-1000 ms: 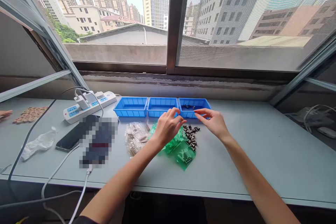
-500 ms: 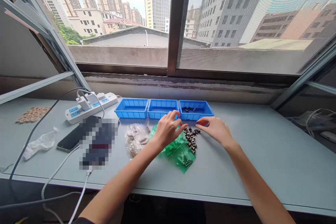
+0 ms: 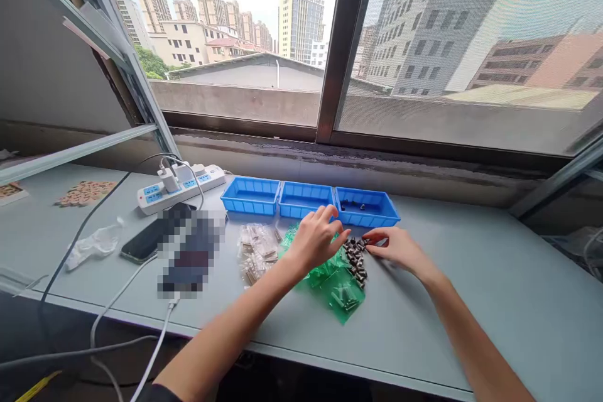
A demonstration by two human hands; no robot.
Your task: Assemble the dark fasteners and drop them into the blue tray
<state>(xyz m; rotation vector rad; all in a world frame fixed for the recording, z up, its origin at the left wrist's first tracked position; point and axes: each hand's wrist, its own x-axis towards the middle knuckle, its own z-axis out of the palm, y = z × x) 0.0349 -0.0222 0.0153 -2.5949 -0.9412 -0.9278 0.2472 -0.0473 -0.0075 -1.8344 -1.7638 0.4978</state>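
Note:
My left hand (image 3: 316,240) hovers over green plastic bags (image 3: 346,294) of small metal parts, thumb and fingers apart, holding nothing I can see. My right hand (image 3: 394,247) is at the right edge of a pile of dark metal screws (image 3: 357,262), its thumb and fingertips closing round a screw (image 3: 365,241) there. Behind the pile is the right blue bin (image 3: 372,221), with a few small dark screws inside. The middle blue bin (image 3: 301,208) and left blue bin (image 3: 249,206) stand beside it in a row.
Clear bags of pale parts (image 3: 257,251) lie left of the green ones. Farther left are a power strip (image 3: 188,187), a black phone (image 3: 151,239), a pixelated dark object (image 3: 193,257), cables, a crumpled plastic bag (image 3: 97,245) and brown pieces (image 3: 87,193). A window frame rises behind.
My right hand has come down from in front of the right bin to the screw pile, its fingertips now at a screw. My left hand stays over the green bags. The view has shifted and tilted slightly.

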